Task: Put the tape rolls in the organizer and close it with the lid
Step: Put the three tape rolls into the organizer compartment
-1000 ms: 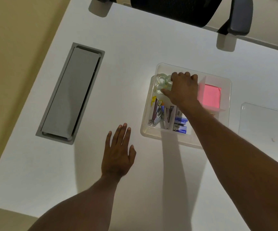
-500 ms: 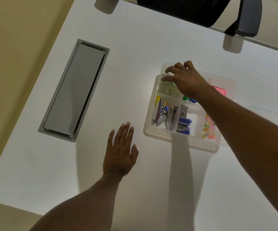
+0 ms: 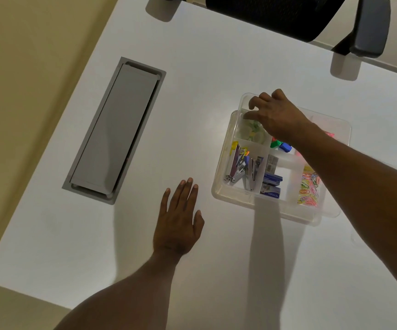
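Observation:
A clear plastic organizer (image 3: 235,195) stands on the white desk at the right. Clear tape rolls (image 3: 252,133) lie in its far-left compartment. My right hand (image 3: 276,115) hovers over that compartment with fingers spread and curled, nothing visibly held. My left hand (image 3: 178,222) rests flat on the desk, fingers apart, left of the organizer's near corner. Other compartments hold staplers (image 3: 240,167), blue staple boxes (image 3: 272,184), coloured clips (image 3: 280,145) and paper clips (image 3: 309,186). The lid is out of view.
A grey cable hatch (image 3: 116,129) is set into the desk at the left. A black office chair (image 3: 288,15) with a grey armrest (image 3: 369,27) stands at the desk's far edge. The desk's left edge runs diagonally beside a beige floor.
My right hand lifted off the tape rolls and opened above their compartment. The view shifted left, so the lid at the right edge left the frame. My left hand stayed flat.

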`<state>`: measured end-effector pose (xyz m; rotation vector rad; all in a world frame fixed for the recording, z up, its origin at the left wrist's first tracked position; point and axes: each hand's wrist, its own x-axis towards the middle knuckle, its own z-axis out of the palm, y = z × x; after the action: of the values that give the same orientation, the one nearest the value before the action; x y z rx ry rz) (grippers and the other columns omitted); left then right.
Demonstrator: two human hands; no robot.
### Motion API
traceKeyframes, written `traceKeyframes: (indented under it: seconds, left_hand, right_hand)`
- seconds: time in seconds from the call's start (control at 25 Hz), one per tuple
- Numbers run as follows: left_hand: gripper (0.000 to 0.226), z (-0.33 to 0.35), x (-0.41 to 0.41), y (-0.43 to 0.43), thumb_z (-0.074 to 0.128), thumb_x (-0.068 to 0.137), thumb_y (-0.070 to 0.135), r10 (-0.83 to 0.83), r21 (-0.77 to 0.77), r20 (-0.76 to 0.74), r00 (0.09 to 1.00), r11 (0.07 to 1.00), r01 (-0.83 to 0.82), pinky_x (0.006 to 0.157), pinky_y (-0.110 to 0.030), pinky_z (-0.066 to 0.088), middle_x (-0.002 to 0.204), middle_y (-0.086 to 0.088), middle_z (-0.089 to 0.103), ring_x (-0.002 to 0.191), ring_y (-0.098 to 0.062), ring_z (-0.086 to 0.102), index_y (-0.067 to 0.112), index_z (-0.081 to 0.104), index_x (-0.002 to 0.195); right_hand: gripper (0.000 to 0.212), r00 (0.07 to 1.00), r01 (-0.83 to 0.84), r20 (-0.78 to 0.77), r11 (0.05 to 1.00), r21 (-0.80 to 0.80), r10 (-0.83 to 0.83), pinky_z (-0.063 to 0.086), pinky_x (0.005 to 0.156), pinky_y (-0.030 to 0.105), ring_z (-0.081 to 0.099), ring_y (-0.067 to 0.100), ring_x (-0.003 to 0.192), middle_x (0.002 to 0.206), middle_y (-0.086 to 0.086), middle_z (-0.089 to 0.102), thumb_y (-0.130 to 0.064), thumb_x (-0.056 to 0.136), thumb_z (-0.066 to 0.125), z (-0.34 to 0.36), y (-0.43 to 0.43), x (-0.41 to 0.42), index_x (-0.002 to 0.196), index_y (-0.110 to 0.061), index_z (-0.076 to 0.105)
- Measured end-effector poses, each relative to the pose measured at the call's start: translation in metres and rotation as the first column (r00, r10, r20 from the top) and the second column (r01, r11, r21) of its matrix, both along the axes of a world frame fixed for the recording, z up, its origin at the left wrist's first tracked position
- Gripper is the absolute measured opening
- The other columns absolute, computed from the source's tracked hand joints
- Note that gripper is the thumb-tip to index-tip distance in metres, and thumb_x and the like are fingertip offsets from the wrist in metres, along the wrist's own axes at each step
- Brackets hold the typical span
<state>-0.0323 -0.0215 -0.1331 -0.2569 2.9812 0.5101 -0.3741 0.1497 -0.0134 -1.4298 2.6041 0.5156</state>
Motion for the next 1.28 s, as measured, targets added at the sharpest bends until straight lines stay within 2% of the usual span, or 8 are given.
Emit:
traceKeyframes:
  seconds: [0.16, 0.36, 0.52, 0.72, 0.84, 1.0, 1.2, 1.28]
  left_hand:
    - [0.068, -0.002, 0.001, 0.000, 0.023, 0.108, 0.052, -0.004, 0.009, -0.012, 1.000, 1.000, 0.004, 0.136, -0.052, 0.020, 0.180, 0.002, 0.017, 0.167, -0.019, 0.019, 0.026, 0.016, 0.170]
    - [0.069, -0.003, 0.003, 0.000, 0.024, 0.108, 0.052, -0.003, 0.003, -0.019, 1.000, 1.000, 0.003, 0.137, -0.049, 0.013, 0.180, 0.004, 0.012, 0.168, -0.018, 0.016, 0.027, 0.013, 0.171]
    - [0.069, -0.005, 0.002, 0.000, 0.022, 0.108, 0.053, -0.007, 0.005, -0.026, 1.000, 1.000, 0.007, 0.138, -0.049, 0.012, 0.180, 0.003, 0.012, 0.168, -0.018, 0.015, 0.029, 0.003, 0.171]
    - [0.068, -0.005, 0.002, 0.000, 0.021, 0.108, 0.053, -0.009, -0.005, -0.006, 1.000, 1.000, 0.009, 0.137, -0.049, 0.013, 0.180, 0.002, 0.015, 0.167, -0.020, 0.017, 0.027, 0.012, 0.171]
    - [0.069, -0.005, 0.002, 0.000, 0.022, 0.108, 0.053, -0.008, -0.006, -0.013, 1.000, 1.000, 0.008, 0.137, -0.049, 0.013, 0.180, 0.002, 0.014, 0.168, -0.020, 0.016, 0.027, 0.012, 0.171]
    - [0.068, -0.005, 0.002, -0.001, 0.024, 0.108, 0.052, -0.007, -0.006, -0.009, 1.000, 1.000, 0.007, 0.138, -0.049, 0.012, 0.180, 0.003, 0.014, 0.168, -0.019, 0.016, 0.027, 0.014, 0.171]
    - [0.067, -0.004, 0.001, 0.000, 0.024, 0.108, 0.052, -0.007, -0.014, -0.002, 1.000, 1.000, 0.007, 0.137, -0.048, 0.013, 0.180, 0.003, 0.015, 0.168, -0.019, 0.016, 0.026, 0.017, 0.170]
    - [0.068, -0.003, 0.001, 0.000, 0.024, 0.108, 0.052, -0.006, -0.018, 0.008, 1.000, 1.000, 0.006, 0.137, -0.049, 0.013, 0.180, 0.003, 0.015, 0.168, -0.019, 0.016, 0.027, 0.016, 0.170]
  right_hand:
    - [0.032, 0.999, 0.036, -0.029, 0.999, 0.003, -0.036, 0.038, 0.097, 0.044, 0.054, 0.028, 0.114, 0.123, 0.007, 0.060, -0.016, 0.097, 0.066, 0.002, -0.005, 0.000, 0.128, -0.022, 0.069]
    - [0.027, 0.999, 0.034, -0.025, 0.999, 0.027, -0.033, 0.036, 0.094, 0.041, 0.053, 0.026, 0.113, 0.120, 0.002, 0.066, -0.019, 0.096, 0.067, 0.002, -0.006, 0.003, 0.122, -0.022, 0.071]
    - [0.033, 0.999, 0.048, -0.014, 0.999, 0.019, -0.047, 0.036, 0.096, 0.042, 0.054, 0.027, 0.117, 0.126, 0.005, 0.067, -0.018, 0.096, 0.067, 0.000, -0.005, 0.005, 0.129, -0.020, 0.067]
    - [0.056, 0.988, 0.001, 0.155, 1.000, -0.016, 0.001, 0.033, 0.102, 0.046, 0.051, 0.025, 0.128, 0.141, 0.000, 0.061, -0.019, 0.087, 0.070, 0.000, 0.001, 0.014, 0.141, -0.027, 0.058]
    - [0.064, 0.982, -0.030, 0.189, 0.999, 0.022, 0.025, 0.032, 0.104, 0.045, 0.048, 0.023, 0.133, 0.146, -0.004, 0.057, -0.026, 0.089, 0.073, 0.002, 0.006, 0.010, 0.148, -0.034, 0.050]
    - [0.056, 0.985, -0.054, 0.166, 0.998, 0.025, 0.049, 0.034, 0.103, 0.043, 0.051, 0.022, 0.130, 0.142, -0.002, 0.060, -0.027, 0.092, 0.072, 0.000, 0.004, 0.013, 0.144, -0.034, 0.053]
    - [0.038, 0.988, -0.090, 0.128, 0.995, 0.046, 0.083, 0.034, 0.103, 0.042, 0.054, 0.024, 0.125, 0.135, 0.001, 0.063, -0.031, 0.091, 0.075, -0.002, -0.001, 0.015, 0.127, -0.029, 0.065]
    - [0.038, 0.988, -0.100, 0.125, 0.994, 0.036, 0.094, 0.035, 0.102, 0.042, 0.055, 0.023, 0.124, 0.134, 0.000, 0.063, -0.030, 0.090, 0.076, -0.001, -0.002, 0.015, 0.127, -0.029, 0.066]
